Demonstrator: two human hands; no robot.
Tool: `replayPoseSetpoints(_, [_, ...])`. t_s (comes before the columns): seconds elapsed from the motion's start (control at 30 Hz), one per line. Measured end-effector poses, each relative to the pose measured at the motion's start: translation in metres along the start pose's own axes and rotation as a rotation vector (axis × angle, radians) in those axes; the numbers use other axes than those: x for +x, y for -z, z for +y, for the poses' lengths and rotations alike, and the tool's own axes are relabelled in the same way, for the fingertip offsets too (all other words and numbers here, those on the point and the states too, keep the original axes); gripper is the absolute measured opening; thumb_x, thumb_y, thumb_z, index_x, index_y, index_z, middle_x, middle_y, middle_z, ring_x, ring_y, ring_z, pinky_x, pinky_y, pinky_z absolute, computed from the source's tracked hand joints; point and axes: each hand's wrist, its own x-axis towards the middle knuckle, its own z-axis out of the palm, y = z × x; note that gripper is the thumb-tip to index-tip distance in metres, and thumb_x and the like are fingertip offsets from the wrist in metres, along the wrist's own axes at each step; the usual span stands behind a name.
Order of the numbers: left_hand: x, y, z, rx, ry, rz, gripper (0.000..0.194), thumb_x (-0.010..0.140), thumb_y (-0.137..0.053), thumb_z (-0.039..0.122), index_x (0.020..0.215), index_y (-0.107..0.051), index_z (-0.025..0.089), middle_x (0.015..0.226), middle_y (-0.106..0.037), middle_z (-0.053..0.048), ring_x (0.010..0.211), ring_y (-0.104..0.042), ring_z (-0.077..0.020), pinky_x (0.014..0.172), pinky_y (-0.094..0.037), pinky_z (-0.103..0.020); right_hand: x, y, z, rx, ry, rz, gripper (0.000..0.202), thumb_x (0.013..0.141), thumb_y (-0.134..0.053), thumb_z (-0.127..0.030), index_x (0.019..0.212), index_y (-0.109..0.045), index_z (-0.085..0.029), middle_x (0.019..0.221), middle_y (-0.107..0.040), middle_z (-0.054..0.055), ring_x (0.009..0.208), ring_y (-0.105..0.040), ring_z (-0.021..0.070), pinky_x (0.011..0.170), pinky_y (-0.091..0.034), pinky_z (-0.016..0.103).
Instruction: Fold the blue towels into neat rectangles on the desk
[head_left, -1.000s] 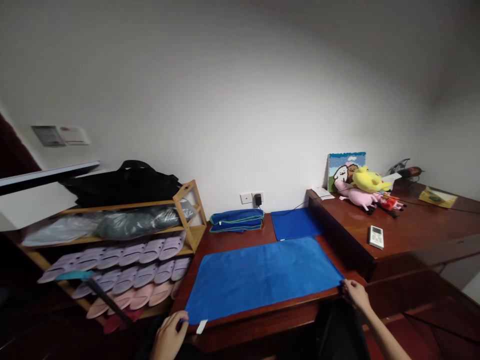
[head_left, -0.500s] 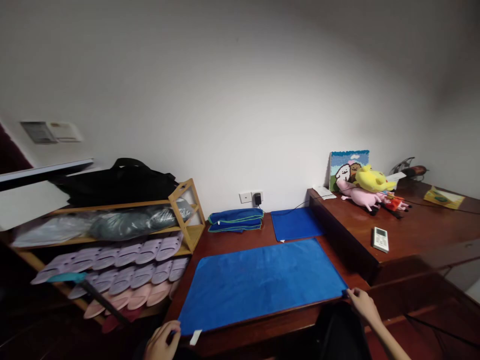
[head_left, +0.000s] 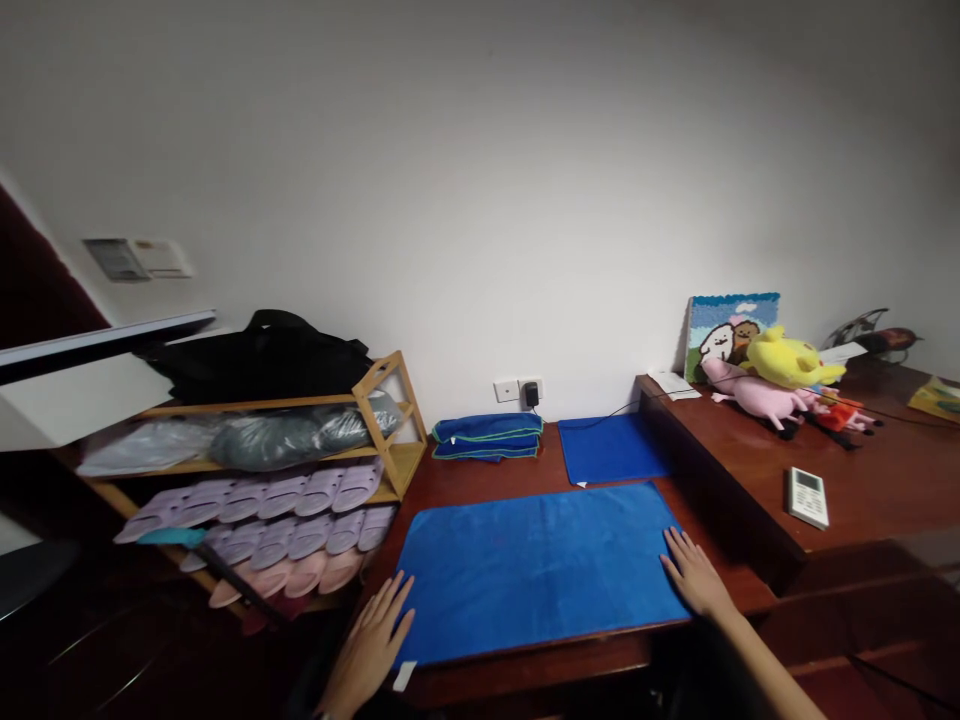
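Observation:
A blue cloth (head_left: 540, 570) lies spread flat on the red-brown table (head_left: 487, 485), a white tag showing at its near left corner. My left hand (head_left: 373, 635) rests at the cloth's left edge with its fingers apart. On the right edge lies my right hand (head_left: 696, 573), palm down, fingers spread. Neither hand holds anything. Behind the spread cloth, near the wall, are a folded stack of blue cloths (head_left: 487, 437) with green edging and a smaller, darker blue cloth (head_left: 611, 450) lying flat.
At the left stands a wooden rack (head_left: 405, 465) with slippers, plastic-wrapped items and a black bag (head_left: 262, 360). A raised desk (head_left: 750, 480) at the right bears plush toys (head_left: 787, 360), a picture and a white remote (head_left: 808, 497). A plug (head_left: 532, 397) with a cable sits in the wall socket.
Both hands have let go of the cloth's near corners, moved up along its sides and opened flat. The view has shifted slightly left.

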Motion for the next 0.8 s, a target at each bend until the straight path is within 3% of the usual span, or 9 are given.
replayPoseSetpoints(0.17, [-0.012, -0.008, -0.004, 0.061, -0.014, -0.174, 0.059, 0.105, -0.033, 0.047, 0.161, -0.036, 0.029, 0.167, -0.037, -0.003, 0.153, -0.037, -0.0246, 0.125, -0.033, -0.051, -0.013, -0.028, 0.018, -0.125, -0.036, -0.015, 0.075, 0.098, -0.026, -0.057, 0.162, -0.037, -0.019, 0.169, -0.031, 0.004, 0.158, -0.024, 0.0257, 0.129, -0.022, 0.048])
replayPoseSetpoints(0.27, [-0.009, -0.007, -0.012, 0.081, -0.040, -0.149, 0.057, 0.104, -0.036, 0.049, 0.159, -0.040, 0.035, 0.165, -0.043, -0.001, 0.151, -0.042, -0.0243, 0.124, -0.035, -0.050, -0.012, -0.022, 0.019, -0.170, -0.059, 0.048, 0.072, 0.098, -0.025, -0.060, 0.158, -0.044, -0.025, 0.165, -0.042, 0.004, 0.154, -0.035, 0.0272, 0.128, -0.021, 0.054])
replayPoseSetpoints(0.33, [0.006, -0.006, -0.015, 0.096, -0.043, -0.092, 0.056, 0.104, -0.036, 0.050, 0.156, -0.047, 0.033, 0.160, -0.050, -0.002, 0.147, -0.048, -0.0236, 0.123, -0.038, -0.047, -0.002, -0.012, 0.005, -0.168, -0.040, 0.099, 0.071, 0.099, -0.023, -0.059, 0.155, -0.049, -0.024, 0.160, -0.049, 0.007, 0.149, -0.042, 0.0278, 0.128, -0.022, 0.053])
replayPoseSetpoints(0.4, [0.033, -0.007, -0.013, 0.101, -0.028, -0.034, 0.057, 0.104, -0.033, 0.051, 0.152, -0.052, 0.027, 0.156, -0.056, -0.005, 0.144, -0.052, -0.0231, 0.122, -0.040, -0.044, 0.016, -0.002, -0.025, -0.136, 0.021, 0.116, 0.070, 0.101, -0.022, -0.055, 0.154, -0.051, -0.019, 0.158, -0.051, 0.009, 0.149, -0.043, 0.0276, 0.128, -0.022, 0.051])
replayPoseSetpoints(0.5, [0.084, -0.014, 0.000, 0.104, -0.010, -0.021, 0.058, 0.104, -0.032, 0.048, 0.149, -0.057, 0.022, 0.157, -0.055, -0.007, 0.144, -0.051, -0.0245, 0.123, -0.039, -0.044, 0.049, 0.006, -0.101, -0.056, 0.150, 0.079, 0.065, 0.104, -0.024, -0.047, 0.156, -0.048, -0.016, 0.162, -0.045, 0.009, 0.154, -0.035, 0.0267, 0.129, -0.021, 0.049])
replayPoseSetpoints(0.6, [0.129, -0.028, 0.015, 0.133, 0.022, -0.072, 0.058, 0.103, -0.035, 0.047, 0.152, -0.053, 0.022, 0.162, -0.048, -0.008, 0.151, -0.042, -0.0267, 0.126, -0.032, -0.047, 0.076, -0.003, -0.187, 0.027, 0.279, 0.007, 0.063, 0.105, -0.026, -0.046, 0.161, -0.038, -0.020, 0.168, -0.034, 0.005, 0.157, -0.026, 0.0236, 0.130, -0.020, 0.046])
replayPoseSetpoints(0.67, [0.146, -0.038, 0.017, 0.157, 0.067, -0.109, 0.060, 0.103, -0.036, 0.050, 0.155, -0.049, 0.024, 0.164, -0.044, -0.008, 0.154, -0.037, -0.0276, 0.127, -0.028, -0.049, 0.088, -0.017, -0.233, 0.057, 0.343, -0.058, 0.063, 0.105, -0.028, -0.047, 0.164, -0.031, -0.022, 0.170, -0.027, 0.003, 0.159, -0.020, 0.0229, 0.130, -0.017, 0.046])
replayPoseSetpoints(0.73, [0.151, -0.049, 0.013, 0.165, 0.111, -0.134, 0.062, 0.102, -0.037, 0.054, 0.158, -0.044, 0.027, 0.166, -0.039, -0.008, 0.155, -0.034, -0.0280, 0.127, -0.026, -0.051, 0.095, -0.034, -0.261, 0.071, 0.351, -0.119, 0.064, 0.106, -0.025, -0.050, 0.165, -0.027, -0.024, 0.171, -0.023, 0.003, 0.160, -0.016, 0.0237, 0.130, -0.015, 0.048])
replayPoseSetpoints(0.8, [0.149, -0.058, 0.004, 0.157, 0.126, -0.142, 0.064, 0.102, -0.038, 0.057, 0.160, -0.040, 0.028, 0.168, -0.035, -0.008, 0.156, -0.031, -0.0281, 0.127, -0.025, -0.051, 0.098, -0.047, -0.269, 0.075, 0.325, -0.149, 0.065, 0.107, -0.021, -0.052, 0.165, -0.025, -0.024, 0.172, -0.020, 0.003, 0.160, -0.014, 0.0244, 0.130, -0.011, 0.049])
